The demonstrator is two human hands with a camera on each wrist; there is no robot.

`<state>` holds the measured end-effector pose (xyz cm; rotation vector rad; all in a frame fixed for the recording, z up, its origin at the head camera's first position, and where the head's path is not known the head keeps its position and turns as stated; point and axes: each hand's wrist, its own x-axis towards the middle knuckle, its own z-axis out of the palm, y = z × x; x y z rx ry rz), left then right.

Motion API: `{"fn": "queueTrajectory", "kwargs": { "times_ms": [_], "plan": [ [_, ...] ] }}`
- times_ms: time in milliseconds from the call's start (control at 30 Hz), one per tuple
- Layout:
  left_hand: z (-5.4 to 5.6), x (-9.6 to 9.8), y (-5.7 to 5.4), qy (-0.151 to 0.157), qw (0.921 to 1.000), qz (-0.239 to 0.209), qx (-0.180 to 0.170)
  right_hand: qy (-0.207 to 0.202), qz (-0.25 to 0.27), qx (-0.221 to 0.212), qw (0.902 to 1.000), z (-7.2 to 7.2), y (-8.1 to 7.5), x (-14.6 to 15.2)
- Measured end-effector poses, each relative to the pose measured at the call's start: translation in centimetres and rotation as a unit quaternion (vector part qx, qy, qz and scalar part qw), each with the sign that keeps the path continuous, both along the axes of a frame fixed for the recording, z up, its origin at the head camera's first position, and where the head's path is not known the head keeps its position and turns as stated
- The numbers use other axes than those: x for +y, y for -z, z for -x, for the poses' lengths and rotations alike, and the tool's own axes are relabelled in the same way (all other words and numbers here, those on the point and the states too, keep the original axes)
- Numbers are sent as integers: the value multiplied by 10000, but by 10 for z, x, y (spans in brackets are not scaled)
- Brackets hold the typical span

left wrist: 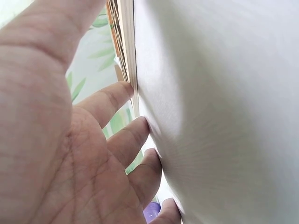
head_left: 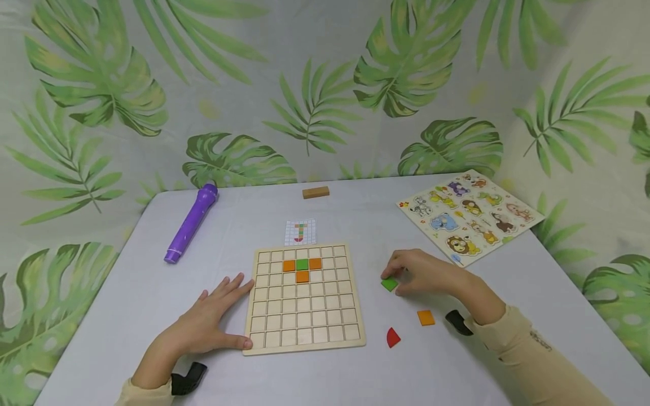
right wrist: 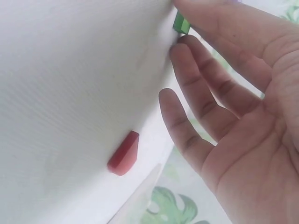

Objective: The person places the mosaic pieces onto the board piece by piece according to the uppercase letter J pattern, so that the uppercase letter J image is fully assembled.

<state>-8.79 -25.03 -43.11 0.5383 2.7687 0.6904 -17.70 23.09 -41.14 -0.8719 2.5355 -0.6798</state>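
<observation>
The worktop (head_left: pixel 238 223) (white) carries a gridded board (head_left: pixel 303 304), card (head_left: pixel 301 232), block (head_left: pixel 316 193), purple stick (head_left: pixel 191 224), puzzle (head_left: pixel 459 214), orange tile (head_left: pixel 426 318) and red wedge (head_left: pixel 393 338).

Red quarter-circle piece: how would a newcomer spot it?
On the white table, find the pale wooden grid board. Just right of its near right corner lies the red quarter-circle piece. Its colour and curved edge set it apart from the loose orange square tile nearby.

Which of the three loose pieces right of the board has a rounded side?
The red piece, lowest in the head view. One side curves, while the green piece at the right hand and the loose orange piece show straight edges.
</observation>
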Motion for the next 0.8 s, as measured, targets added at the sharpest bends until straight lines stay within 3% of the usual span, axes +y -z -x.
{"fn": "queueTrajectory", "kwargs": {
  "times_ms": [367,633,800],
  "plan": [
    [1,1,0,30,9999,133,11,-59,165,190,9997,0,5,1],
    [4,3,-4,113,9982,420,403,-40,112,288,9995,1,8,1],
    [12,4,-8,92,9964,463,705,-11,37,294,9996,2,10,-1]
  ]
}}
